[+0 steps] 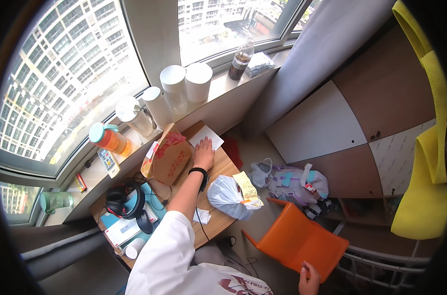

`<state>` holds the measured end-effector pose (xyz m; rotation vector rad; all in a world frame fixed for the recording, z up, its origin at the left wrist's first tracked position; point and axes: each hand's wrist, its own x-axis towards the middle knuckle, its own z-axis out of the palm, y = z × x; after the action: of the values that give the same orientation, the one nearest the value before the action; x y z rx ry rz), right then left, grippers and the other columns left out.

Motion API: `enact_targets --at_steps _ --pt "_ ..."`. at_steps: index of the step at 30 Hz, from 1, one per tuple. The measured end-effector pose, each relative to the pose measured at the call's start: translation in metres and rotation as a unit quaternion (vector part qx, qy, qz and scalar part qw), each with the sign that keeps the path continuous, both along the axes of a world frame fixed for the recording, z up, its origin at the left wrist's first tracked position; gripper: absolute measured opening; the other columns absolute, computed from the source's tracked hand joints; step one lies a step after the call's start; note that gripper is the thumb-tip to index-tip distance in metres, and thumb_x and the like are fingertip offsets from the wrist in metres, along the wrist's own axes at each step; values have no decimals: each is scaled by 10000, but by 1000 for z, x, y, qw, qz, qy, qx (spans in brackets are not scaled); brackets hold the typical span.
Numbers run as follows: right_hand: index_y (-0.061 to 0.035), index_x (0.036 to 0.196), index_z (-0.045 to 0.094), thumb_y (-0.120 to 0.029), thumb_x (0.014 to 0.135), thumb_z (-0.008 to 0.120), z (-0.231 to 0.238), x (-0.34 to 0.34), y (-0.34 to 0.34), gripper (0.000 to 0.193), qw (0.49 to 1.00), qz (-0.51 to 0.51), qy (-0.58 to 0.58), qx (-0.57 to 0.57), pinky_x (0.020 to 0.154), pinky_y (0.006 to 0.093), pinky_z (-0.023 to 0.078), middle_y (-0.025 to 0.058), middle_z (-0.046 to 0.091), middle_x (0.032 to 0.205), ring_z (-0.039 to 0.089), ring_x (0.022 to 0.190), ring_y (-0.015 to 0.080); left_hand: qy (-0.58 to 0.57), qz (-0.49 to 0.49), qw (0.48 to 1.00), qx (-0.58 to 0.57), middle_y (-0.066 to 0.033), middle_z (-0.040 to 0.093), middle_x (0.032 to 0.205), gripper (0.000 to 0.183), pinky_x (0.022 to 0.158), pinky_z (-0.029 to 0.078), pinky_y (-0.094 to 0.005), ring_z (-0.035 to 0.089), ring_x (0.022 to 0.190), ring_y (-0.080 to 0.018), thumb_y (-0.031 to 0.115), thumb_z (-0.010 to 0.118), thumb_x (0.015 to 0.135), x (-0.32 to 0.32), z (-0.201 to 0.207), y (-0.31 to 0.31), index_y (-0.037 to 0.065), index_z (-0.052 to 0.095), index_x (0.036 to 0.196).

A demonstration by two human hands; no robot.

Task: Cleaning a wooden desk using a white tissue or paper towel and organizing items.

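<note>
My left hand point(203, 155) lies flat with its fingers spread on a white paper napkin point(213, 138) at the far end of the wooden table point(224, 166). A black band circles that wrist. Just left of the hand stands a brown paper bag point(171, 160) with red print. To the right of my forearm is a tied white plastic bag point(229, 197) with a yellow receipt point(246, 186) on it. My right hand point(309, 279) is low on the right, beside the edge of an orange chair point(298, 241); its fingers are loosely bent and hold nothing visible.
Headphones point(130, 199), a white box point(128, 230) and a white cup point(134, 248) crowd the table's left end. An orange bottle point(110, 139), a remote control point(108, 162) and several white containers line the windowsill. A backpack point(299, 183) rests by the cabinets.
</note>
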<state>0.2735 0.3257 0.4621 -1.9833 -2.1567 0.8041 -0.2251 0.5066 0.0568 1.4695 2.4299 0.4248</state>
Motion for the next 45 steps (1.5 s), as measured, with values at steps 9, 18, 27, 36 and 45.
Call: enact_targets --at_steps 9,18,27,36,45 --pt "43 1220 699 -154 1047 620 20 0 -18 273 998 -42 -7 52 975 397 529 224 741 1179 702 1112 368 -38 -52 998 5 -192 388 1647 574 1263 248 -531 356 1523 -373 333 470 1073 -1 7 -7 8 442 1545" --pt "37 1227 699 -179 1052 624 24 -1 -16 288 997 -37 8 72 976 394 530 222 739 1192 699 1127 366 -140 -78 987 -20 -206 357 1665 622 1275 205 -540 328 1541 -383 417 344 1108 32 13 -92 -6 439 1554" --pt "24 1230 701 -172 1043 632 23 -12 -16 279 998 -17 -2 61 964 389 536 206 746 1188 709 1117 352 -171 -140 975 -23 -173 312 1696 639 1296 153 -501 258 1578 -355 441 307 1114 37 19 -49 13 423 1573" --pt "21 1248 695 -179 1044 630 20 -15 -15 293 999 -5 5 53 970 385 532 206 749 1181 710 1118 344 -166 -135 977 -19 -165 292 1705 620 1296 164 -485 260 1577 -347 433 319 1116 20 11 -66 35 419 1581" --pt "70 1254 669 -138 1039 594 -1 -18 6 309 1000 -21 14 9 966 372 544 209 746 1158 716 1105 294 -143 -87 986 -26 -206 286 1694 596 1280 207 -527 261 1568 -382 387 363 1112 17 22 -173 15 383 1578"
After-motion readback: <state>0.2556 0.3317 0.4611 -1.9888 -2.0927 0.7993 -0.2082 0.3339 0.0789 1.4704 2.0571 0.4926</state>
